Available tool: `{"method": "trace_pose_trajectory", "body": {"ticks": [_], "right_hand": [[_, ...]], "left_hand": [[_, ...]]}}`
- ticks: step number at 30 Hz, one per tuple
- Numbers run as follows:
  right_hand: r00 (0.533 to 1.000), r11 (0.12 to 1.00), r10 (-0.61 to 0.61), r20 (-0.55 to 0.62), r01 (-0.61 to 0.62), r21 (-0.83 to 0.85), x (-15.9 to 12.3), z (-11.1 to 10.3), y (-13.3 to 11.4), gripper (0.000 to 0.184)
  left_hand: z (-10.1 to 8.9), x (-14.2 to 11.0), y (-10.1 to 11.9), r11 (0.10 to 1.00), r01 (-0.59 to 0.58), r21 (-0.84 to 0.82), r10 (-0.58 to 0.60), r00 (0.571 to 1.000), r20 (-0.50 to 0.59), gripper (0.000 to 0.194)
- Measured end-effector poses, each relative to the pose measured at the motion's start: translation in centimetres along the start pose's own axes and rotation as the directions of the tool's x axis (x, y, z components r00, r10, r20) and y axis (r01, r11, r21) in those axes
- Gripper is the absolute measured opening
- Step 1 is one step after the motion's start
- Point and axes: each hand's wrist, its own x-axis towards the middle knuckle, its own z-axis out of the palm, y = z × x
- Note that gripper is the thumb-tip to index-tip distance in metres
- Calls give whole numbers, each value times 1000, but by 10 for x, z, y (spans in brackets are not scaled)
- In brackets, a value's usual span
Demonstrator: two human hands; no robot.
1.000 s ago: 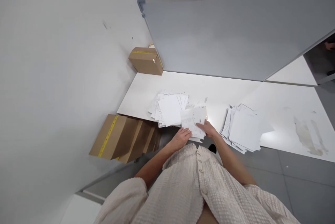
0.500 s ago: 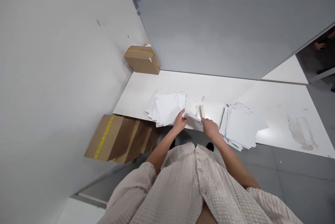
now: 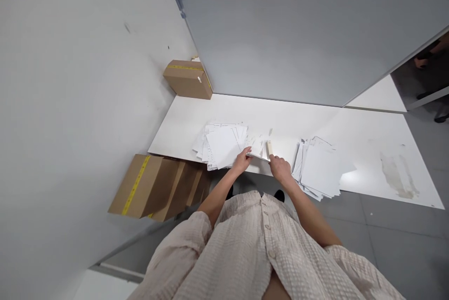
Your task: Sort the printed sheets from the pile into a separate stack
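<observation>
A thin sheaf of white paper [image 3: 258, 156] is seen nearly edge-on between my hands, just over the table's front edge. My left hand [image 3: 242, 161] pinches its left end. At the other end, my right hand [image 3: 279, 167] is closed round the lower part of a cream stapler [image 3: 269, 147], whose top points away from me. Whether the right fingers also grip the paper is hidden. Left of my left hand lies a spread pile of white sheets [image 3: 222, 145]. A second, thicker loose pile of paper [image 3: 321, 166] lies right of my right hand.
The white table [image 3: 365, 143] has grey smears at its right end. A whiteboard-like panel [image 3: 273, 47] stands along its back edge. One cardboard box [image 3: 187, 82] sits in the back left corner; several more boxes [image 3: 135, 185] stand below the left end, beside the wall.
My left fingers have closed on the left end of the sheaf, which now lies flatter and more edge-on. My right hand stays at the stapler. The view has shifted slightly.
</observation>
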Motion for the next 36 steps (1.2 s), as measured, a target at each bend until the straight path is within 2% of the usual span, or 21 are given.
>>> {"method": "trace_pose_trajectory", "body": {"ticks": [4, 9, 11, 13, 15, 18, 20, 22, 24, 26, 30, 36], "right_hand": [[1000, 1000, 2, -5, -2, 13, 3, 5, -4, 19], [1000, 996, -17, -9, 18, 83, 6, 7, 2, 20], [1000, 983, -10, -25, 14, 183, 6, 6, 12, 20], [997, 933, -13, -72, 38, 359, 5, 6, 24, 23], [991, 803, -20, -129, 93, 589, 3, 8, 34, 30], [986, 491, 7, -169, 144, 859, 1, 18, 40, 39], [988, 339, 37, -148, 127, 932, 0, 28, 39, 42], [990, 268, 77, -116, 91, 959, 1, 38, 38, 43], [987, 244, 127, -103, 70, 967, 3, 46, 39, 43], [982, 243, 154, -108, 68, 968, 5, 50, 42, 41], [981, 278, 139, -138, 95, 956, 6, 54, 48, 36], [949, 314, 34, -312, 286, 905, 4, 58, 50, 30]], "left_hand": [[3, -1, -1, 999, -2, 40, 1, 1000, 21, 52], [1, -2, 10, 999, -21, 31, 18, 997, 77, 45], [-4, -2, 14, 1000, 14, -12, -13, 1000, 25, 47], [-11, -1, 17, 992, 84, -97, -91, 993, -74, 57], [-18, -1, 18, 962, 165, -215, -188, 978, -90, 67], [-24, -1, 18, 897, 249, -365, -229, 968, 98, 70], [-25, -2, 20, 887, 235, -399, -173, 967, 186, 56], [-23, -2, 25, 914, 173, -367, -114, 978, 175, 34], [-21, -3, 32, 951, 98, -292, -64, 990, 124, 24], [-19, -5, 38, 974, 29, -224, -9, 996, 92, 23], [-15, -7, 40, 985, -67, -157, 85, 990, 110, 26], [-9, -6, 33, 993, -100, -65, 106, 990, 98, 25]]}}
